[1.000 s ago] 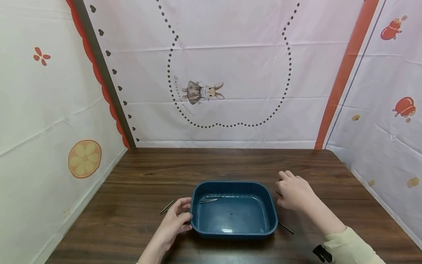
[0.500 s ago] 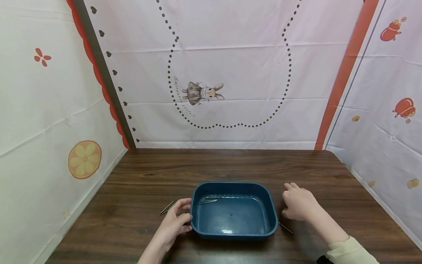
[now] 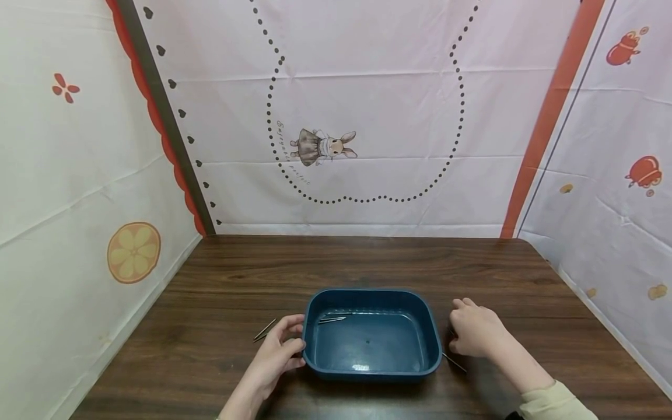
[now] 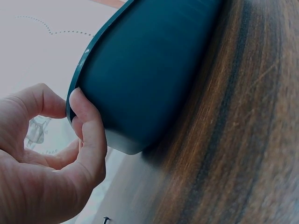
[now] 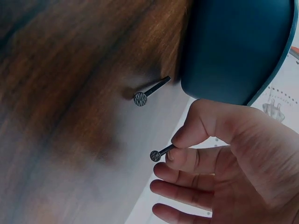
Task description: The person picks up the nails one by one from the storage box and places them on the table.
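A dark nail [image 5: 155,156] with a round, textured head is pinched by the right hand [image 3: 476,330] at three o'clock of the box [image 3: 370,373], its far end hidden in the grip. The box is gripped by its rim at nine by the left hand [image 3: 273,357]. Toward twelve, the table [image 3: 341,259] is bounded by cloth [image 3: 383,116].

Right of the blue box [image 3: 374,373], your right hand [image 3: 478,331] hid most of its pinched nail [image 5: 156,156] in the head view, and the tip in the right wrist view. Left of the box, your left hand [image 3: 277,353] hid the end of another nail [image 3: 260,338]. The nails inside the box [image 3: 332,319] were too small to count. Both wrist views cut the box off.
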`<state>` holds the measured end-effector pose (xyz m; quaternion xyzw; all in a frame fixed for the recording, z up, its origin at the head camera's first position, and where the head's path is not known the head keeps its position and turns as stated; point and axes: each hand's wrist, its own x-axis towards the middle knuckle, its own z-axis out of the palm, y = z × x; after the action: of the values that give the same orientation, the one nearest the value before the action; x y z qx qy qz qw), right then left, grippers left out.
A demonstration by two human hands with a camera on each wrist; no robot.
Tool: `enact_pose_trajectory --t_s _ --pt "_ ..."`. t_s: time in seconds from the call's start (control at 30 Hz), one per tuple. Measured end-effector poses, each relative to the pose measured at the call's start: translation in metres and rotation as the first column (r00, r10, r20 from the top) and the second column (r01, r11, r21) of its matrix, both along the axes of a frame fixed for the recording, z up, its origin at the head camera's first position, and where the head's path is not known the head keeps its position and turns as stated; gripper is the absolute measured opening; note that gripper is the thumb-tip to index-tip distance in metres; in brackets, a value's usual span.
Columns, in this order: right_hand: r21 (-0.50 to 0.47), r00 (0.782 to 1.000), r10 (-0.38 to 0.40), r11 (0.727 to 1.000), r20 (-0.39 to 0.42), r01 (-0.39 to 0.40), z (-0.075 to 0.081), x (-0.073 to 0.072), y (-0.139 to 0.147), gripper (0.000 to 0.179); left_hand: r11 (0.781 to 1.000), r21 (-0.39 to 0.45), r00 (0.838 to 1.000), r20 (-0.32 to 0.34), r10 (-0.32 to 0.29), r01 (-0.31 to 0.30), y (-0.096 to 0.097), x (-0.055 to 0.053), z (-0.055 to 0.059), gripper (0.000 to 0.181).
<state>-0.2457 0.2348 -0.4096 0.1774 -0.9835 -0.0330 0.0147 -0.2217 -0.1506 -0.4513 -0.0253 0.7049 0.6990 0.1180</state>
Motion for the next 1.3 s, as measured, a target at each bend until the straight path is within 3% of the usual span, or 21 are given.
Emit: enact_pose_trajectory --t_s 0.63,0.97,1.3 --pt "-0.043 0.99 -0.01 0.999 0.141 0.016 -0.01 0.002 0.003 0.031 1.0 -0.001 1.0 0.0 -0.006 0.006 0.002 0.0 0.004 0.059" --pt "-0.039 0.998 0.017 0.999 0.063 -0.014 -0.015 0.004 0.002 0.028 1.0 0.0 1.0 0.004 -0.002 0.002 0.002 0.0 0.004 0.059" --pt "-0.036 0.998 0.017 0.999 0.059 -0.015 -0.016 0.005 0.001 0.028 1.0 0.009 1.0 0.0 -0.005 0.005 0.001 0.001 0.003 0.058"
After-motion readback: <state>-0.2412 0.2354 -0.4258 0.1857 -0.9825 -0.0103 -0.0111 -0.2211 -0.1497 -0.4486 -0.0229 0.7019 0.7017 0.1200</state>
